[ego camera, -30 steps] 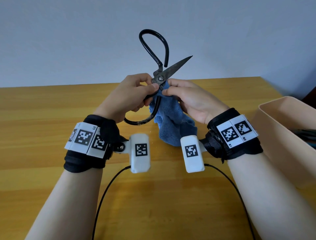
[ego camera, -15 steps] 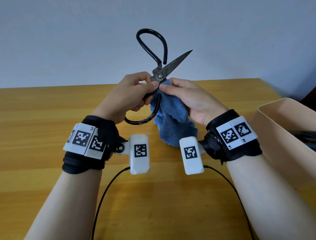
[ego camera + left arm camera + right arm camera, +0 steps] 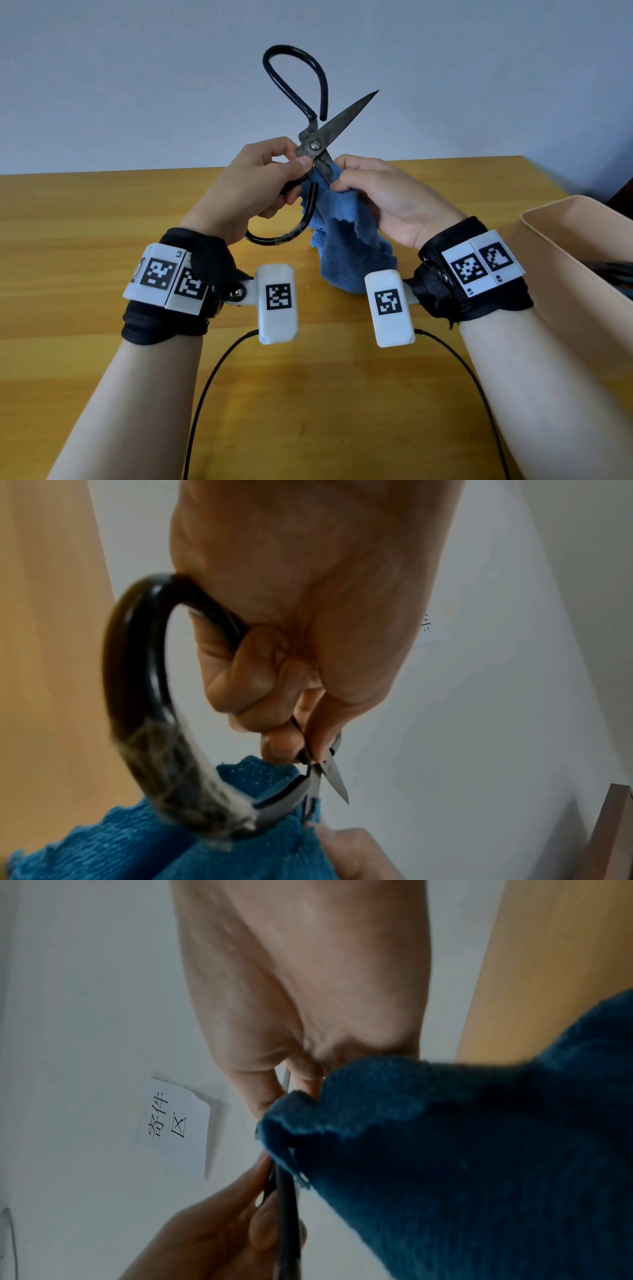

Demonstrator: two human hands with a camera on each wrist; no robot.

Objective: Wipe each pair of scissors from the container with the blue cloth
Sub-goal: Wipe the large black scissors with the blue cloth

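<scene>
The left hand (image 3: 260,181) grips the opened scissors (image 3: 313,145) above the bench (image 3: 85,240); the right hand (image 3: 387,198) pinches the blue cloth (image 3: 346,246) round the lower blade. A slipping fold could likely expose fingers to the edge.

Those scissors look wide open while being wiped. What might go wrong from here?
Two risks. The right hand pinches the blue cloth around one blade of the open scissors, so a slip could let the edge cut a fingertip. The other blade points up and away, bare, and could jab something if the left hand turns its grip near the pivot.
</scene>
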